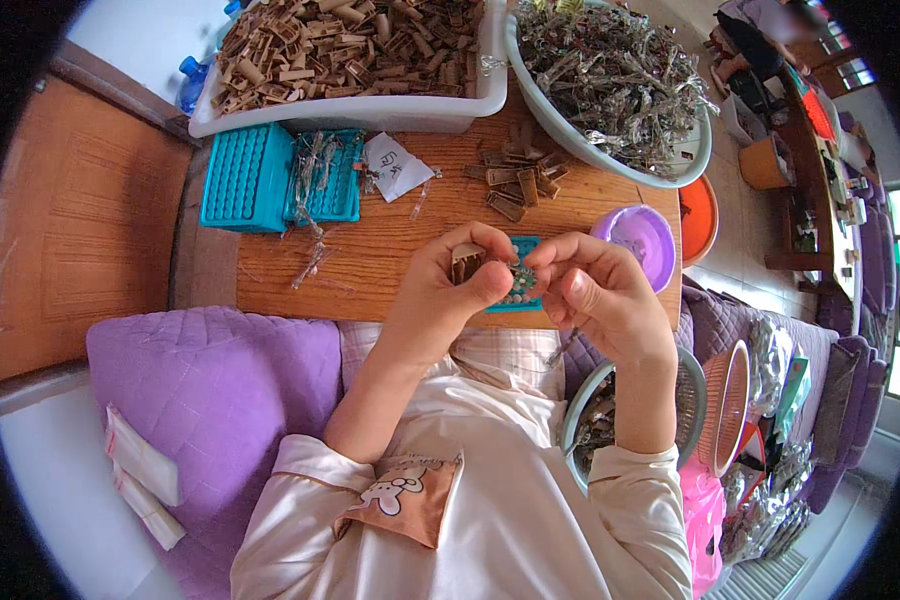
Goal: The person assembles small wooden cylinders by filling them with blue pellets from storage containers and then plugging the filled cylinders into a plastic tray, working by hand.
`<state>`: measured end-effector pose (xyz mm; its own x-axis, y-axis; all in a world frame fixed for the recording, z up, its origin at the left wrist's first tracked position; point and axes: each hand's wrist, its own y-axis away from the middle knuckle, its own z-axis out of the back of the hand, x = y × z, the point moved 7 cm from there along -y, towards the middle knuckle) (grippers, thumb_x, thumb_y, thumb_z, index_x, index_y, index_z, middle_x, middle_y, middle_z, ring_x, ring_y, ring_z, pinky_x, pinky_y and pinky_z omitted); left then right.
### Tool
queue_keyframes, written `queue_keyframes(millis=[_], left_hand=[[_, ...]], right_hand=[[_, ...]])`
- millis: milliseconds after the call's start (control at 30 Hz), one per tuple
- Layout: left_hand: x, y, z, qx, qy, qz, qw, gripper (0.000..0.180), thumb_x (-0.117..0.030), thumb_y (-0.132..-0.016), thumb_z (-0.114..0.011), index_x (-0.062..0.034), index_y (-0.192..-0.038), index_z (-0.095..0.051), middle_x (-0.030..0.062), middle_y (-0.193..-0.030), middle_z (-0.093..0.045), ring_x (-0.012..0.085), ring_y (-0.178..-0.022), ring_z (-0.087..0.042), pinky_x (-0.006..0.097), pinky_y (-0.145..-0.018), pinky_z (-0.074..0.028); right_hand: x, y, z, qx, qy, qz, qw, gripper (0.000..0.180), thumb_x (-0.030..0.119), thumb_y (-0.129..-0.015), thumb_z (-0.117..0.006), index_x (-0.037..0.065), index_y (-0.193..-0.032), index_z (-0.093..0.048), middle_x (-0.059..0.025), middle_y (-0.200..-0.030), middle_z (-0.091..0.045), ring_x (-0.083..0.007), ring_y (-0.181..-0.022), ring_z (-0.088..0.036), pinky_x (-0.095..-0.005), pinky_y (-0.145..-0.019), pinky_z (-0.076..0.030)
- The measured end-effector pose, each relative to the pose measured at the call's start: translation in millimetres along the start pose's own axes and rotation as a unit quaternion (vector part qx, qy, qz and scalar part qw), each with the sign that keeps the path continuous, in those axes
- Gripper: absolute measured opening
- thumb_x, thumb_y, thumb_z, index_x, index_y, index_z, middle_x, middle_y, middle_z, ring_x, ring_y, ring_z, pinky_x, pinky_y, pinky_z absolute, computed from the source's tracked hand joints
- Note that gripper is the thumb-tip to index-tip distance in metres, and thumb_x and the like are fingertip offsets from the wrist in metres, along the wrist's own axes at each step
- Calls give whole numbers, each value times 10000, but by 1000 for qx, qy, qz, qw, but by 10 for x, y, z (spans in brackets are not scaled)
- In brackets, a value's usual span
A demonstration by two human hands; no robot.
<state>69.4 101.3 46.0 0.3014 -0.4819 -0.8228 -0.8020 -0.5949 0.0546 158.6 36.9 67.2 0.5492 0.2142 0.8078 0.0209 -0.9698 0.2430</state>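
Note:
Over the near edge of the wooden table, my left hand [435, 292] is closed around a small brown plastic casing [466, 260], its hollow side showing between thumb and fingers. Close beside it, my right hand [610, 300] has its thumb and fingers drawn together, and whatever they pinch is too small to make out. A thin dark strand [564, 348] hangs below the right hand. Beneath both hands lies a teal tray [503, 307] with small round pale parts in it, partly covered by the fingers. More brown casings [525, 183] lie loose just beyond.
A white bin [485, 100] heaped with brown casings and a pale blue basin [703, 160] of wired silvery parts stand at the back. Teal ridged trays [245, 185] sit left. A purple bowl [660, 260] is at the right edge; a green basket [692, 395] stands beside my right arm.

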Motion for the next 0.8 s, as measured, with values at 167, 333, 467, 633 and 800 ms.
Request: queue_keyframes(millis=[167,333,467,633,800], left_hand=[[66,-8,38,56,167,-9,984,356,-340,-787,-538,-47,-968,-447,-18,-672,-456,56,-577,-409,173,-522,-337],[60,97,21,-32,255,-64,964,376,-308,-825,-480,-53,-1072,-355,69,-826,-517,132,-676,-509,242,-659,-426],[-24,191,31,-36,121,-173,977,401,-274,-821,-486,-45,-1100,-311,159,-1091,-476,231,-944,-514,337,-816,-417],[-48,253,-20,26,43,-202,978,368,-144,-800,-526,-28,-1089,-330,173,-1128,-464,253,-994,-501,358,-851,-406],[-40,263,6,22,14,-205,978,332,-74,-774,-549,-20,-1053,-376,174,-1123,-469,254,-992,-503,354,-856,-405]], right_hand=[[35,-1,44,-104,92,62,988,209,51,-730,-612,-1,-905,-510,-21,-783,-549,-64,-702,-527,-189,-589,-452],[125,121,-131,-221,262,208,916,160,-4,-706,-606,-8,-843,-524,-33,-728,-558,-69,-642,-531,-195,-544,-442],[204,179,-339,-231,376,327,836,127,-43,-660,-611,15,-761,-560,-46,-649,-559,-90,-545,-524,-202,-480,-413],[168,188,-440,-204,420,353,811,155,-50,-629,-630,39,-737,-562,-47,-650,-562,-106,-507,-518,-207,-435,-391],[136,215,-372,-227,389,340,825,149,-48,-621,-634,25,-717,-546,-48,-625,-551,-95,-483,-501,-198,-425,-383]])
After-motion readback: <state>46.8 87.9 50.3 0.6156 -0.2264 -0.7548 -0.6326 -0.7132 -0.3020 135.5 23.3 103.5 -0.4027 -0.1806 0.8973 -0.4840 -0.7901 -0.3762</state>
